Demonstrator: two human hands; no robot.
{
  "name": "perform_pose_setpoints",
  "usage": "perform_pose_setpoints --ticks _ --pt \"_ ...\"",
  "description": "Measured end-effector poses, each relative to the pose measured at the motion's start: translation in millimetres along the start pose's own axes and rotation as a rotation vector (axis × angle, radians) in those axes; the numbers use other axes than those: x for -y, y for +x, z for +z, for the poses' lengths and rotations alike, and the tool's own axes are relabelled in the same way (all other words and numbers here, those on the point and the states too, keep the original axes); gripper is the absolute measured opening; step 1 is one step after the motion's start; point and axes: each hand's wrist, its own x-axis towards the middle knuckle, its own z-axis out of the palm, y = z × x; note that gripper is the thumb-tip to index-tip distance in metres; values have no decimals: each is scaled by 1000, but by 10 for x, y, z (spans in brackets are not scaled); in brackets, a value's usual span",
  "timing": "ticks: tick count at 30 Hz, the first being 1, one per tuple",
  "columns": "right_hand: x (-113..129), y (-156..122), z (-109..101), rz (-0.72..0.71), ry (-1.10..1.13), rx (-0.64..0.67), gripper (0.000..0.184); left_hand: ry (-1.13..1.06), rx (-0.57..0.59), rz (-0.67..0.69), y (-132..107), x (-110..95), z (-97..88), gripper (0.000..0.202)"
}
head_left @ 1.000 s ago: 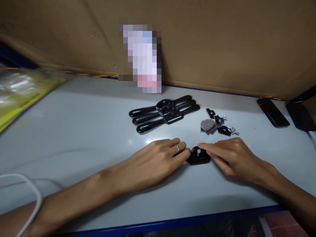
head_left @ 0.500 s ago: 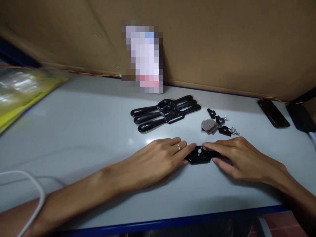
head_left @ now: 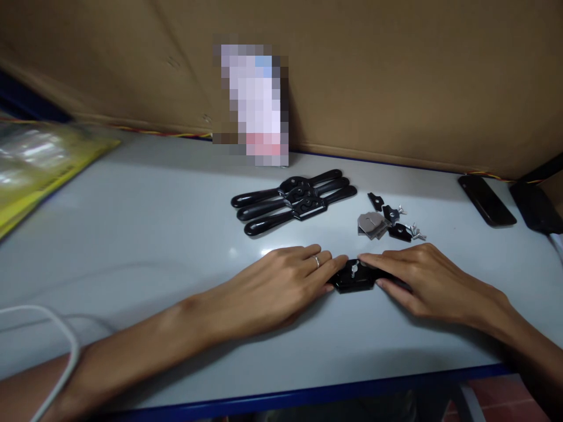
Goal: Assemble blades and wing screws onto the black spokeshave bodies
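A black spokeshave (head_left: 354, 282) lies on the grey table near its front, with a silver thumb screw (head_left: 355, 269) at the centre of its body. My left hand (head_left: 294, 275), a ring on one finger, is closed over the left handle and hides most of it. From the other side, my right hand (head_left: 428, 281) grips the right handle between thumb and fingers, the index fingertip at the body's upper edge. Beyond my hands, three black spokeshave bodies (head_left: 308, 207) lie side by side.
Right of those bodies are flat grey blades (head_left: 370, 224), black cap plates (head_left: 399, 232) and small silver screws (head_left: 419, 234). A black phone (head_left: 487, 201) lies at the far right. A yellow-edged plastic packet (head_left: 57, 170) is at left, near a white cable (head_left: 73, 346). Cardboard (head_left: 396, 76) stands behind.
Both hands stay on the spokeshave with almost no movement. The whole view has shifted very slightly.
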Motion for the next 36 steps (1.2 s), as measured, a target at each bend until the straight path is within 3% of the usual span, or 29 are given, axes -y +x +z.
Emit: perform_pose_setpoints --ticks 18,26,36 --pt "17 16 -24 14 14 14 41 13 11 -5 8 1 -8 28" --pt "6 58 127 -80 19 -288 30 -63 47 -57 -26 10 29 20" --pt "44 148 218 -103 -48 -336 25 -13 3 7 -14 16 35 21"
